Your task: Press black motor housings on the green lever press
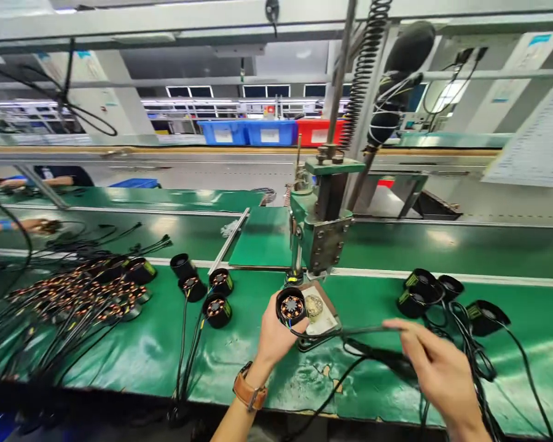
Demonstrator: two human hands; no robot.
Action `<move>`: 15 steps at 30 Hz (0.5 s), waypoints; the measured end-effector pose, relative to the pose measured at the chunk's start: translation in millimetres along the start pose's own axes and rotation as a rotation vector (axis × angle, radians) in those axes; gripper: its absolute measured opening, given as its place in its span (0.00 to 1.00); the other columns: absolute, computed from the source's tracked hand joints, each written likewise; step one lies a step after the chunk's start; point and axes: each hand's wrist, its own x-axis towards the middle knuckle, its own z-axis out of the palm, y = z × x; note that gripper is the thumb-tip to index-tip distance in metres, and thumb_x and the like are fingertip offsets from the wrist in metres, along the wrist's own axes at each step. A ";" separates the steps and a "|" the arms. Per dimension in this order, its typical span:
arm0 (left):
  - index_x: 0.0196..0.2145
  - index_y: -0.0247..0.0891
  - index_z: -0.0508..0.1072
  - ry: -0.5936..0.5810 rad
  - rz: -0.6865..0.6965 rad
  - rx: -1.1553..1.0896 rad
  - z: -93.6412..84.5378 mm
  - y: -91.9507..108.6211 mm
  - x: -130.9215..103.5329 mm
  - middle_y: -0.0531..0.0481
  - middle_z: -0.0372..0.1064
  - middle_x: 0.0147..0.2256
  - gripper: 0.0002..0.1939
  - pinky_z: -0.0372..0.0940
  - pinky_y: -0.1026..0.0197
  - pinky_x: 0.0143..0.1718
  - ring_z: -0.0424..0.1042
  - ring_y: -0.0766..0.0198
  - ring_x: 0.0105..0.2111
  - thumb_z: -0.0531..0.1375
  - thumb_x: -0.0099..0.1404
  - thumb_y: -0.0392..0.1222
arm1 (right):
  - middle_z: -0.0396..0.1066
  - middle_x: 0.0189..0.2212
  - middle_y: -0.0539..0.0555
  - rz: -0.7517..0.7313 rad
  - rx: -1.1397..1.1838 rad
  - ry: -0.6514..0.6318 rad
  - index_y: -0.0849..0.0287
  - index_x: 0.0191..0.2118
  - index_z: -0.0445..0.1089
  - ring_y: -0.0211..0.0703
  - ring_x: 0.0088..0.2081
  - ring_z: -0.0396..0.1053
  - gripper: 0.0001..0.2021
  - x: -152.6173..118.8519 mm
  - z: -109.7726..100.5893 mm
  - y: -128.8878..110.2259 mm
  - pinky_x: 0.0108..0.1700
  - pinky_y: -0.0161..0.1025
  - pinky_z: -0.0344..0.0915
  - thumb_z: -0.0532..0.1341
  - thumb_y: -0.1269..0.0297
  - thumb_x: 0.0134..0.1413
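The left hand [271, 334] holds a small round motor [291, 306]. The fingers wrap around its black side, so the grip is closed on it. The motor looks like a short black can. Its open face shows a ring of orange-brown copper wire with a pale star shape in the middle. That face points up and toward the camera. The motor is short and wide, and its middle line runs from the palm up through the open face. It sits in the air just in front of the green press [317, 227] and just beside the small plate [325, 322] under the press. A round gold part [313, 305] lies on that plate, close to the motor.

A black cable [350, 332] comes out of the motor's bottom and runs flat to the right. The right hand [435, 368] pinches this cable between thumb and fingers, well apart from the motor. So the cable's long line goes left to right across the green table [142, 356].

Three more motors [216, 294] stand on the table to the left. A big pile of motors and wires [78, 294] lies farther left. More motors [424, 288] sit to the right.
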 end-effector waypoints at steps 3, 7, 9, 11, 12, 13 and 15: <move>0.54 0.39 0.71 -0.024 0.049 -0.014 25.8 -13.8 6.5 0.43 0.77 0.51 0.33 0.70 0.46 0.56 0.76 0.52 0.50 0.72 0.50 0.40 | 0.78 0.30 0.56 -0.120 -0.109 -0.016 0.60 0.39 0.82 0.39 0.26 0.73 0.23 76.3 -8.1 13.1 0.25 0.30 0.66 0.60 0.45 0.64; 0.53 0.39 0.72 -0.038 0.071 0.026 49.8 -26.6 24.6 0.45 0.77 0.49 0.32 0.70 0.47 0.55 0.76 0.52 0.49 0.72 0.49 0.39 | 0.79 0.38 0.61 -0.234 -0.256 0.004 0.61 0.40 0.80 0.49 0.38 0.78 0.25 138.8 4.8 21.7 0.39 0.41 0.75 0.55 0.45 0.64; 0.53 0.39 0.71 -0.076 0.069 0.023 57.9 -31.3 31.5 0.45 0.77 0.47 0.32 0.70 0.47 0.53 0.77 0.52 0.46 0.72 0.49 0.40 | 0.77 0.46 0.63 -0.301 -0.271 0.080 0.63 0.50 0.78 0.50 0.46 0.76 0.24 161.2 3.8 -2.5 0.46 0.45 0.75 0.55 0.48 0.65; 0.54 0.39 0.70 -0.108 0.064 0.023 63.1 -35.0 35.1 0.45 0.76 0.47 0.33 0.70 0.47 0.52 0.76 0.52 0.46 0.72 0.50 0.41 | 0.74 0.52 0.63 -0.389 -0.243 0.204 0.64 0.59 0.72 0.47 0.51 0.74 0.23 185.7 -4.3 -52.2 0.50 0.43 0.74 0.57 0.53 0.67; 0.54 0.39 0.69 -0.113 0.062 0.024 64.5 -36.1 35.9 0.44 0.76 0.48 0.33 0.70 0.47 0.53 0.76 0.52 0.47 0.72 0.51 0.42 | 0.73 0.53 0.63 -0.433 -0.228 0.271 0.65 0.61 0.69 0.44 0.51 0.73 0.23 200.4 -9.4 -84.0 0.52 0.40 0.72 0.59 0.56 0.67; 0.55 0.39 0.69 -0.120 0.061 0.022 65.1 -36.8 36.2 0.43 0.76 0.49 0.34 0.69 0.47 0.53 0.76 0.52 0.48 0.72 0.52 0.42 | 0.73 0.53 0.63 -0.453 -0.213 0.319 0.68 0.63 0.66 0.42 0.51 0.73 0.24 217.2 -14.2 -117.8 0.53 0.37 0.71 0.59 0.58 0.68; 0.55 0.40 0.68 -0.134 0.062 -0.004 65.0 -36.4 36.8 0.43 0.76 0.49 0.32 0.69 0.49 0.53 0.76 0.52 0.48 0.72 0.54 0.44 | 0.70 0.55 0.63 -0.494 -0.206 0.358 0.73 0.66 0.58 0.36 0.52 0.70 0.27 256.9 -19.9 -183.1 0.56 0.31 0.66 0.58 0.59 0.71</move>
